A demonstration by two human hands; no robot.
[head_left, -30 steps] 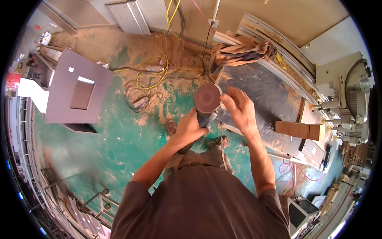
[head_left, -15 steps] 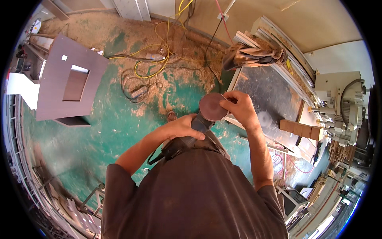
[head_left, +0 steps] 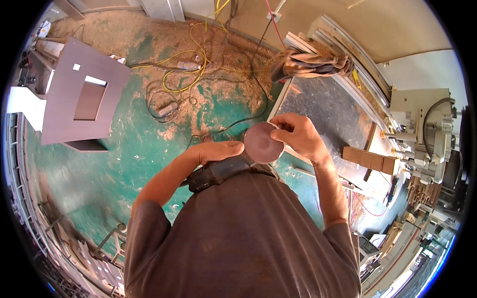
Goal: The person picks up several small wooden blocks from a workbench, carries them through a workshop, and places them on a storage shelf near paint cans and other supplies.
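Note:
A black angle grinder [head_left: 218,172] lies crosswise close against my torso, its rear end toward the left. At its right end, facing up, is a round reddish-brown sanding disc [head_left: 262,143] with a pale, slightly ragged right rim. My left hand [head_left: 217,151] wraps the grinder from its far side, thumb reaching the disc's left edge; its other fingers are mostly hidden. With thumb and bent fingers, my right hand [head_left: 299,135] pinches the disc's upper right edge. Whether the disc is lifting off its backing pad cannot be made out.
A dark-topped workbench [head_left: 323,107] stands at the right, with a bunched brown cloth [head_left: 313,65] and a wooden block [head_left: 370,160]. A motorised machine [head_left: 427,129] is beyond. Yellow hose [head_left: 202,59] and black cable cross the sawdust-strewn green floor. A brown panel [head_left: 84,94] stands left.
The grinder has swung to lie more level, its body now leftward. My left hand has moved left with its thumb straightened. The disc faces up more fully, my right fingers still at its edge.

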